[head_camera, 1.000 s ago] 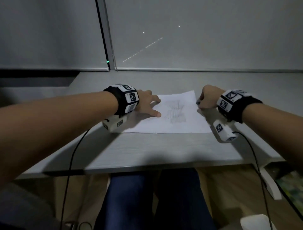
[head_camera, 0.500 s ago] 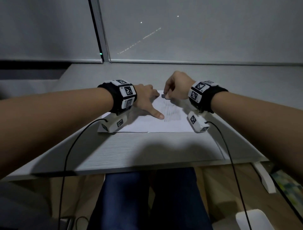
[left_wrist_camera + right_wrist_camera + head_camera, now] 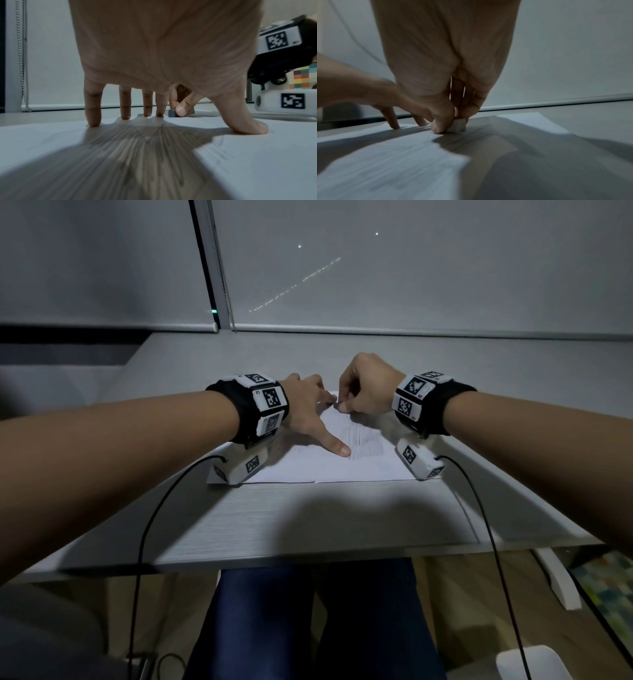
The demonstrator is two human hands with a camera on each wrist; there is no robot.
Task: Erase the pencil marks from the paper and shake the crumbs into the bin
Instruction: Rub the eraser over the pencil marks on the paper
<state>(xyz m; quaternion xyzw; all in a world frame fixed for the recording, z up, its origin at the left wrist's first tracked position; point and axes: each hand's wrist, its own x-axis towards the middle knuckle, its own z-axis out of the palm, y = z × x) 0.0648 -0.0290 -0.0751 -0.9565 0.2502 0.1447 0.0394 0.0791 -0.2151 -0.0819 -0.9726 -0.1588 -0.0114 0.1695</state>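
A white sheet of paper [image 3: 329, 467] with grey pencil marks [image 3: 364, 440] lies on the grey desk [image 3: 308, 522]. My left hand [image 3: 308, 419] presses it flat with spread straight fingers [image 3: 92, 119] and thumb. My right hand [image 3: 363, 392] pinches a small grey eraser [image 3: 457, 126] between thumb and fingers and holds it down on the paper near its far edge, right beside the left fingertips. The eraser [image 3: 172, 113] also shows behind the left fingers in the left wrist view.
A window with lowered grey blinds [image 3: 411, 268] runs along the desk's far edge, and a bead chain [image 3: 21, 54] hangs at the left. A white bin [image 3: 534, 662] stands on the floor at the lower right. My legs sit under the desk.
My right hand has moved left from the paper's right edge to the far middle, carrying the eraser next to the left fingertips. The left hand stays pressed on the paper.
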